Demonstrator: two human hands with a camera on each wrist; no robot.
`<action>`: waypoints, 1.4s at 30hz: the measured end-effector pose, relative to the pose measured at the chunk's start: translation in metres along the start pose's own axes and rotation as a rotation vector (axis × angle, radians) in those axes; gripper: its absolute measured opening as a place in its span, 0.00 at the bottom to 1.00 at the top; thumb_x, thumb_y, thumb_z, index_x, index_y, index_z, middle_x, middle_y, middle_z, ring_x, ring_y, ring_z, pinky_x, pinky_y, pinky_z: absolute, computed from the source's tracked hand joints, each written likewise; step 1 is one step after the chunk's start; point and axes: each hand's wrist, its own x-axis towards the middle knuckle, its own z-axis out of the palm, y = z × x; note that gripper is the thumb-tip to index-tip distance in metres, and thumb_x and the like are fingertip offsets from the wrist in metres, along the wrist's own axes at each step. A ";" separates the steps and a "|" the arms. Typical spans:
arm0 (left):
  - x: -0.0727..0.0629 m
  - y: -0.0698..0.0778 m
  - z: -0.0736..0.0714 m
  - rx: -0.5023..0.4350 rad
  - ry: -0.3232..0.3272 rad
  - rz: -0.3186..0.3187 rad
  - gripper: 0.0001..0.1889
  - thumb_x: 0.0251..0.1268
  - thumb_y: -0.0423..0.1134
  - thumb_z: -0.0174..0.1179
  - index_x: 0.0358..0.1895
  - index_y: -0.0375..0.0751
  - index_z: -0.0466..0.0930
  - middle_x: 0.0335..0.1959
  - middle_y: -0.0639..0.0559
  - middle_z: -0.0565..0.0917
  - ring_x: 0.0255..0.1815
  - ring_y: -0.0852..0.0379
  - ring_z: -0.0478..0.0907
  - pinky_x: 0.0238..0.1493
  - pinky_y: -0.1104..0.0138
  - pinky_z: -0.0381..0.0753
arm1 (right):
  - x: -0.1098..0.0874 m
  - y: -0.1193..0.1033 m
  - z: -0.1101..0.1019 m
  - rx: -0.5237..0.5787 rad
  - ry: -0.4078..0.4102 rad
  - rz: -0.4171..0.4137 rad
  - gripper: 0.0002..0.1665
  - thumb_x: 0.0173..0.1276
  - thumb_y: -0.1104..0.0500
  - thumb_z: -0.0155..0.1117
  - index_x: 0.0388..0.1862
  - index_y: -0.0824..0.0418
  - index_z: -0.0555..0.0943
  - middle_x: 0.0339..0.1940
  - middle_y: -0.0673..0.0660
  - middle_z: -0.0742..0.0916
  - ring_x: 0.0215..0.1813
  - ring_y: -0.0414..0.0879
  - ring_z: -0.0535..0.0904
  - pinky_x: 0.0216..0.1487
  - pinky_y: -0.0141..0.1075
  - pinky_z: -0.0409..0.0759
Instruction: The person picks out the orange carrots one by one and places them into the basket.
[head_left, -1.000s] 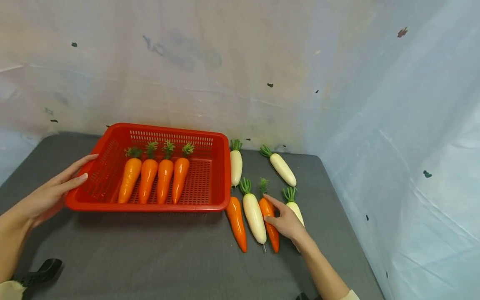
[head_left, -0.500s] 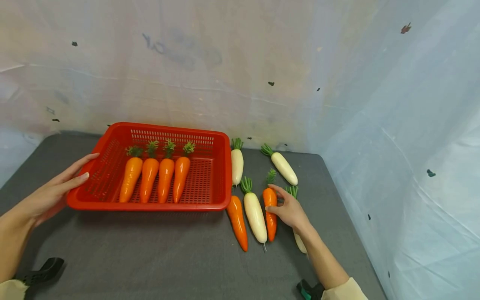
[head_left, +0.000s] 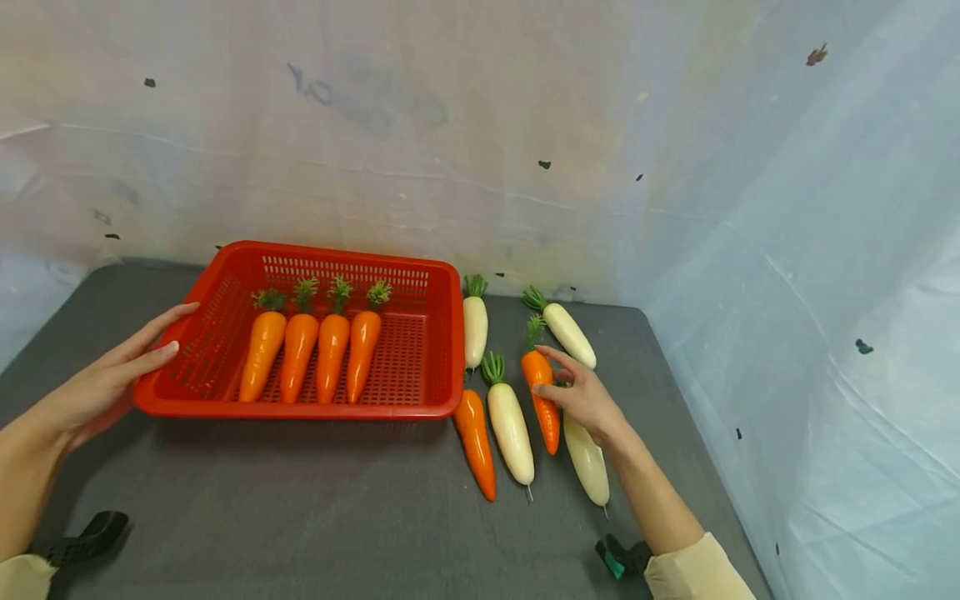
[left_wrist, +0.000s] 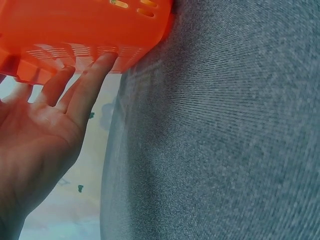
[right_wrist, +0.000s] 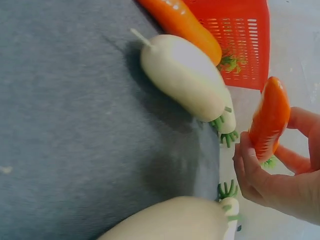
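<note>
My right hand [head_left: 591,404] pinches an orange carrot [head_left: 550,425] near its green top, between thumb and fingers. In the right wrist view this carrot [right_wrist: 272,112] is up off the grey cloth. My left hand [head_left: 112,371] rests against the left end of a red plastic basket [head_left: 300,412]; the left wrist view shows its fingers [left_wrist: 92,90] stretched out along the slotted outer wall. Inside the basket several carrots [head_left: 327,358] lie side by side, tops toward the back. Another carrot [head_left: 476,446] lies by the basket's front right corner.
White radishes lie right of the basket: one [head_left: 475,333] beside its wall, one [head_left: 512,433] left of the held carrot, one [head_left: 570,333] at the back. Another radish [head_left: 587,462] is partly under my right hand. Pale sheeting [head_left: 480,125] hangs behind and right of the grey-covered table [head_left: 337,517].
My right hand has taken hold of the carrot between the radishes, lifted it and carried it back a little. The right radish is more uncovered. My left hand stays at the basket.
</note>
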 end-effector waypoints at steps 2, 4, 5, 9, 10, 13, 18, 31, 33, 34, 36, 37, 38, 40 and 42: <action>0.000 0.000 0.000 0.003 0.002 -0.002 0.31 0.83 0.44 0.38 0.80 0.71 0.37 0.74 0.53 0.50 0.52 0.67 0.78 0.44 0.61 0.84 | 0.002 -0.006 0.000 0.015 -0.013 -0.005 0.38 0.69 0.58 0.66 0.76 0.45 0.66 0.66 0.67 0.72 0.56 0.58 0.78 0.46 0.44 0.81; 0.000 -0.001 0.000 0.010 0.004 -0.008 0.31 0.83 0.44 0.39 0.79 0.71 0.36 0.74 0.53 0.49 0.52 0.68 0.77 0.44 0.61 0.83 | 0.005 -0.011 -0.001 0.020 -0.023 -0.012 0.38 0.69 0.58 0.67 0.76 0.43 0.66 0.66 0.66 0.72 0.58 0.58 0.76 0.48 0.45 0.80; 0.000 -0.001 0.000 0.013 0.005 -0.010 0.31 0.83 0.45 0.39 0.79 0.71 0.36 0.74 0.53 0.49 0.51 0.68 0.77 0.44 0.61 0.83 | 0.006 -0.014 0.000 0.023 -0.026 -0.016 0.39 0.69 0.57 0.67 0.76 0.43 0.66 0.66 0.65 0.72 0.60 0.58 0.75 0.49 0.45 0.80; -0.001 -0.001 0.000 0.020 0.007 -0.017 0.31 0.83 0.45 0.39 0.79 0.71 0.36 0.74 0.53 0.48 0.52 0.69 0.76 0.44 0.61 0.83 | 0.012 -0.027 0.001 0.013 -0.030 -0.043 0.39 0.68 0.55 0.69 0.76 0.42 0.66 0.66 0.61 0.73 0.66 0.57 0.70 0.54 0.48 0.78; -0.001 -0.001 0.000 0.021 0.007 -0.019 0.31 0.83 0.45 0.39 0.79 0.71 0.36 0.74 0.52 0.48 0.52 0.69 0.76 0.44 0.61 0.83 | 0.014 -0.029 0.002 0.010 -0.031 -0.048 0.40 0.68 0.54 0.70 0.76 0.42 0.66 0.66 0.60 0.74 0.67 0.57 0.70 0.55 0.50 0.78; -0.001 -0.001 0.000 0.021 0.007 -0.023 0.31 0.83 0.45 0.39 0.79 0.71 0.36 0.74 0.52 0.49 0.51 0.69 0.77 0.44 0.61 0.83 | 0.017 -0.038 0.004 -0.007 -0.035 -0.062 0.41 0.66 0.53 0.71 0.76 0.42 0.65 0.66 0.58 0.74 0.68 0.55 0.68 0.58 0.53 0.76; 0.000 0.000 0.001 0.029 0.013 -0.027 0.31 0.83 0.46 0.39 0.79 0.71 0.37 0.74 0.52 0.49 0.51 0.69 0.76 0.44 0.61 0.83 | 0.023 -0.053 0.010 -0.040 -0.069 -0.098 0.47 0.63 0.53 0.74 0.78 0.44 0.62 0.69 0.59 0.72 0.70 0.57 0.68 0.60 0.54 0.74; 0.000 0.006 -0.002 0.057 0.012 -0.062 0.32 0.82 0.47 0.42 0.79 0.73 0.37 0.75 0.49 0.48 0.50 0.69 0.76 0.44 0.61 0.83 | 0.048 -0.081 0.031 -0.059 -0.134 -0.160 0.47 0.64 0.55 0.73 0.78 0.41 0.61 0.70 0.56 0.72 0.70 0.53 0.69 0.57 0.50 0.79; -0.001 0.006 -0.002 0.059 0.008 -0.060 0.33 0.82 0.46 0.42 0.79 0.73 0.37 0.76 0.49 0.47 0.50 0.71 0.76 0.44 0.62 0.83 | 0.051 -0.084 0.034 -0.071 -0.143 -0.171 0.46 0.64 0.53 0.73 0.77 0.38 0.61 0.71 0.56 0.71 0.71 0.52 0.67 0.57 0.50 0.78; -0.001 0.006 -0.003 0.060 0.007 -0.057 0.33 0.82 0.46 0.41 0.79 0.73 0.36 0.76 0.50 0.46 0.51 0.72 0.76 0.44 0.62 0.83 | 0.053 -0.085 0.036 -0.075 -0.149 -0.180 0.46 0.64 0.53 0.73 0.78 0.37 0.61 0.71 0.56 0.71 0.71 0.52 0.67 0.57 0.50 0.78; -0.002 0.006 -0.003 0.063 0.006 -0.050 0.33 0.82 0.45 0.41 0.79 0.74 0.36 0.77 0.52 0.46 0.51 0.73 0.75 0.44 0.63 0.83 | 0.056 -0.089 0.040 -0.077 -0.156 -0.187 0.46 0.64 0.53 0.73 0.77 0.35 0.61 0.71 0.56 0.71 0.71 0.50 0.68 0.56 0.48 0.79; -0.003 0.006 -0.003 0.065 0.006 -0.044 0.33 0.82 0.45 0.41 0.79 0.73 0.36 0.77 0.52 0.46 0.51 0.74 0.74 0.44 0.64 0.83 | 0.057 -0.091 0.041 -0.072 -0.161 -0.188 0.46 0.64 0.53 0.73 0.77 0.34 0.62 0.71 0.56 0.72 0.70 0.50 0.70 0.55 0.49 0.80; -0.003 0.006 -0.003 0.065 0.006 -0.039 0.33 0.82 0.45 0.41 0.79 0.73 0.36 0.77 0.53 0.46 0.52 0.73 0.75 0.44 0.64 0.83 | 0.058 -0.093 0.043 -0.062 -0.168 -0.188 0.45 0.65 0.53 0.73 0.76 0.33 0.62 0.71 0.56 0.72 0.68 0.50 0.72 0.54 0.48 0.80; -0.003 0.005 -0.003 0.071 0.007 -0.033 0.32 0.82 0.44 0.41 0.79 0.72 0.37 0.76 0.54 0.47 0.51 0.73 0.75 0.44 0.64 0.83 | 0.061 -0.096 0.046 -0.037 -0.176 -0.191 0.44 0.65 0.55 0.73 0.76 0.34 0.63 0.70 0.57 0.73 0.63 0.50 0.77 0.52 0.47 0.82; -0.004 0.005 -0.003 0.080 0.009 -0.036 0.32 0.82 0.45 0.41 0.80 0.72 0.37 0.76 0.53 0.47 0.51 0.73 0.75 0.44 0.63 0.83 | 0.063 -0.099 0.048 -0.016 -0.171 -0.192 0.43 0.65 0.56 0.72 0.75 0.33 0.65 0.70 0.56 0.72 0.62 0.49 0.77 0.51 0.47 0.82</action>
